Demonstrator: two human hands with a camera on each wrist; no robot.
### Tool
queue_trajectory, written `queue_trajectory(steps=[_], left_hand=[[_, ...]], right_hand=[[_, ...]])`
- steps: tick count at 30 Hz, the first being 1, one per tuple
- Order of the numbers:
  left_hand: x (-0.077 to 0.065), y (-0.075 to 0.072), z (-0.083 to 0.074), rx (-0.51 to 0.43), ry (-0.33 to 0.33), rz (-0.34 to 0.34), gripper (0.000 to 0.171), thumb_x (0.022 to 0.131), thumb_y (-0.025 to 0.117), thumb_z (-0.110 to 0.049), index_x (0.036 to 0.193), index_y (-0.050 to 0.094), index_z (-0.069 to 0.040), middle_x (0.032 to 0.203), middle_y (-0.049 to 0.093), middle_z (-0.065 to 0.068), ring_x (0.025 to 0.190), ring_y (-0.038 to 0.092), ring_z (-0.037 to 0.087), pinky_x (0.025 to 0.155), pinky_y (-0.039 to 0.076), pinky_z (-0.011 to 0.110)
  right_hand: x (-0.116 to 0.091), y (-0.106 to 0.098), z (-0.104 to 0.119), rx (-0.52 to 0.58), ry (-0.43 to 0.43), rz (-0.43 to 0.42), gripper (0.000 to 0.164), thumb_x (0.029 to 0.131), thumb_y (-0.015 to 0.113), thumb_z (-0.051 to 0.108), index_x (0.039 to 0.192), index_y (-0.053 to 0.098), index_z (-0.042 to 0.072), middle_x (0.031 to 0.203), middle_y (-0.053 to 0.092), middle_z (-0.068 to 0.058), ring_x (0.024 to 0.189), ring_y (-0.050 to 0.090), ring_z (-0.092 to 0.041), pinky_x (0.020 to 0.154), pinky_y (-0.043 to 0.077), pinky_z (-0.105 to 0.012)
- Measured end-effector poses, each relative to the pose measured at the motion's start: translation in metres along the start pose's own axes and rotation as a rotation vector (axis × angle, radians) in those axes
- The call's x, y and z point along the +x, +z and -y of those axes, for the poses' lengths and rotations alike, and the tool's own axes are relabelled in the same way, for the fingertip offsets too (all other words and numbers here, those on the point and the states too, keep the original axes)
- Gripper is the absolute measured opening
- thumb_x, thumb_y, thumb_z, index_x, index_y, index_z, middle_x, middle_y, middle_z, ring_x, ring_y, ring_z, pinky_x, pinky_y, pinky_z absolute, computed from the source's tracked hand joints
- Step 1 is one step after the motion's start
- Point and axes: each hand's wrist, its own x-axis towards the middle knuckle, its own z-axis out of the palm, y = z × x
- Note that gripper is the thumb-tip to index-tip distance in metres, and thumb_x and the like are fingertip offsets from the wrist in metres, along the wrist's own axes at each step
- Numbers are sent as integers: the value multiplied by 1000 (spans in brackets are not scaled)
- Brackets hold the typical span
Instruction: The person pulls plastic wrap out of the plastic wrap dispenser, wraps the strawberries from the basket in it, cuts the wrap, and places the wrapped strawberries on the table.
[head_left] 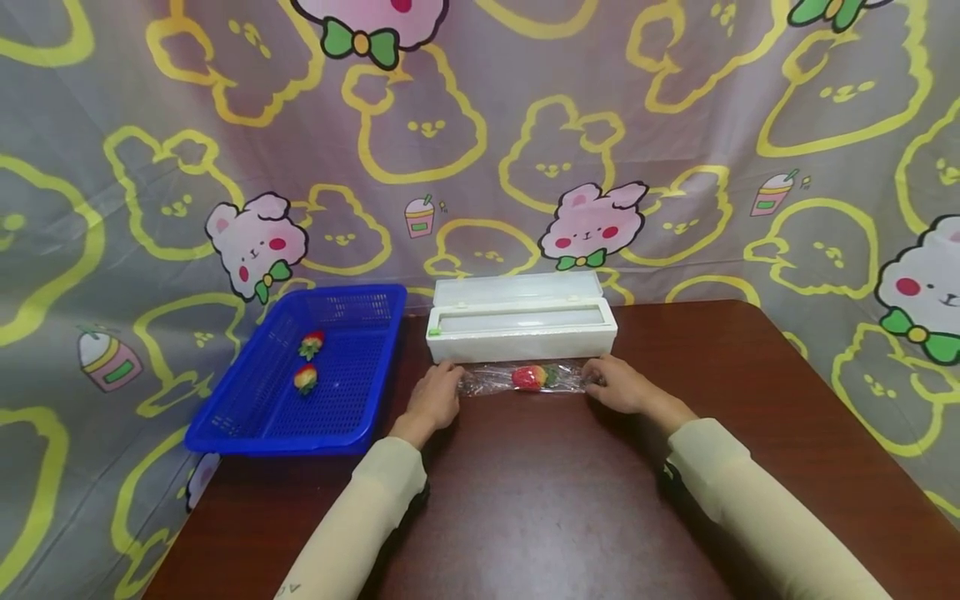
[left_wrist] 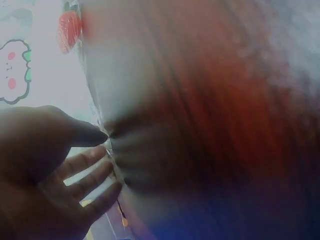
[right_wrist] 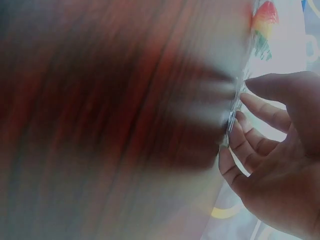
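A strawberry (head_left: 529,377) lies wrapped in a strip of clear plastic wrap (head_left: 487,380) on the brown table, its red tip to the left and green leaves to the right. My left hand (head_left: 437,395) pinches the strip's left end, thumb and fingertips close together at the tabletop. At the right end, my right hand (head_left: 618,384) pinches the film between its thumb and bent fingers. Both wrist views show the fingertips low against the table, with the wrapped strawberry (left_wrist: 69,31) beyond the thumb. Folds of film at the fingertips are hard to make out.
Just behind the wrap stands a white wrap dispenser box (head_left: 525,344) with its lid (head_left: 517,288) raised. On the left sits a blue plastic basket (head_left: 300,444) holding two strawberries (head_left: 306,379). A patterned curtain (head_left: 480,125) hangs behind the table (head_left: 555,517).
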Motion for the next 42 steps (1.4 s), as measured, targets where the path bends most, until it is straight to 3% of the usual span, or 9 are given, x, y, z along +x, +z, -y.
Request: queue_trajectory(steps=[3, 6, 10, 13, 17, 26, 42], left_hand=[[-4, 3, -7, 66, -4, 2, 30, 90, 66, -3, 119, 68, -9, 122, 63, 12, 109, 60, 35, 88, 53, 51], [-8, 4, -20, 101, 50, -17, 25, 89, 68, -7, 115, 68, -9, 116, 64, 11, 104, 61, 33, 84, 53, 50], [-6, 1, -39, 47, 148, -8, 23, 90, 67, -10, 113, 68, -8, 115, 62, 11, 103, 61, 33, 84, 53, 49], [-3, 0, -45, 16, 160, 45, 29, 92, 65, -10, 120, 67, -8, 119, 60, 12, 106, 60, 33, 90, 52, 48], [-1, 5, -41, -5, 121, 92, 34, 91, 64, -8, 126, 66, -8, 118, 59, 13, 107, 59, 33, 91, 52, 47], [1, 3, -26, -116, 73, 87, 38, 88, 62, -4, 126, 66, -5, 120, 57, 16, 114, 57, 37, 95, 50, 49], [-4, 3, -13, -146, 22, 58, 36, 85, 63, -3, 121, 68, -7, 117, 59, 14, 111, 58, 36, 92, 51, 48]], right_hand=[[-4, 0, 2, -50, 0, 6, 14, 91, 66, 7, 105, 69, 2, 99, 62, -12, 92, 62, -29, 84, 51, -51], [-7, 3, 8, -118, -29, 8, 15, 92, 67, 8, 106, 71, 4, 100, 63, -9, 94, 64, -29, 85, 53, -51], [-5, 7, 19, -166, -130, 28, 16, 93, 69, 11, 108, 72, 6, 99, 60, -5, 92, 62, -25, 81, 53, -48], [-3, 9, 24, -169, -178, 45, 16, 93, 69, 11, 108, 72, 8, 97, 58, -3, 88, 58, -21, 78, 51, -45], [-2, 9, 22, -124, -183, 37, 14, 91, 69, 6, 105, 72, 5, 97, 58, -5, 89, 58, -20, 82, 51, -44], [-2, 3, 14, -33, -136, 36, 8, 90, 69, 3, 96, 67, 6, 93, 57, -7, 88, 57, -24, 82, 49, -45], [-5, -1, 6, -79, -90, 33, 4, 91, 70, 7, 92, 66, 6, 92, 55, -5, 86, 55, -20, 81, 49, -42]])
